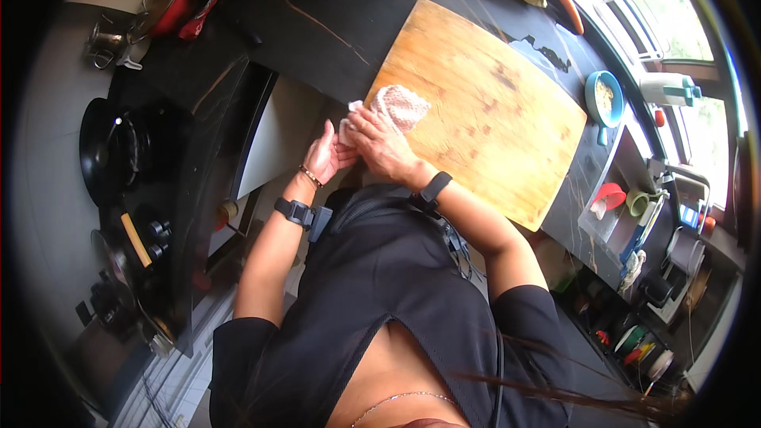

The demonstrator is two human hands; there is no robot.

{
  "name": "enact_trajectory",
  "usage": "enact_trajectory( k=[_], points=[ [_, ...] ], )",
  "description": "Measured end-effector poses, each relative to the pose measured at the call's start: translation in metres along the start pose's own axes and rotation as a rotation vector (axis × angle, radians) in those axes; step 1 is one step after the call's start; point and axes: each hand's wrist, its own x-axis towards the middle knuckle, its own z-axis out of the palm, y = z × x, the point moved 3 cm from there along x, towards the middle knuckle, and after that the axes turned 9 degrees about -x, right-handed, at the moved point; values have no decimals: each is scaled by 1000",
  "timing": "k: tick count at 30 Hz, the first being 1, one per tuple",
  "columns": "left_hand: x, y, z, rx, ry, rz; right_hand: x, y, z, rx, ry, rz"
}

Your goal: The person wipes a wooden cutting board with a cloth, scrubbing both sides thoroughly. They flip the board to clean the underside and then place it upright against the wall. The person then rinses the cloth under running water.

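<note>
A pale pink textured cloth (pixel 404 106) is bunched at the near left edge of a wooden cutting board (pixel 493 113). My right hand (pixel 380 145) is on the cloth, its fingers bent over the part that hangs at the board's edge. Just off that edge, my left hand (pixel 328 157) is cupped, thumb raised apart from the fingers. Its fingertips come close to the cloth under my right hand; whether they touch is hidden. Dark marks and scratches cover the board's surface.
Dark veined stone countertop (pixel 321 30) surrounds the board. A small blue pan (pixel 604 101) with pale food stands at its right, a carrot (pixel 563 0) behind it. An open drawer (pixel 279 131) lies left of my hands. A black wok (pixel 98 151) is on the stove farther left.
</note>
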Motion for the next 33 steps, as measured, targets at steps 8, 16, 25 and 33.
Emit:
enact_trajectory(
  k=[8,16,25,33],
  points=[
    [1,6,-2,44,36,-66,56,74,4,15,-90,-54],
    [0,20,4,67,-64,-154,105,209,-30,-193,227,77],
    [17,17,11,473,-444,-252,3,15,-13,250,-73,16],
    [18,-4,1,435,-319,-399,19,60,-18,222,-113,-129]
  ],
)
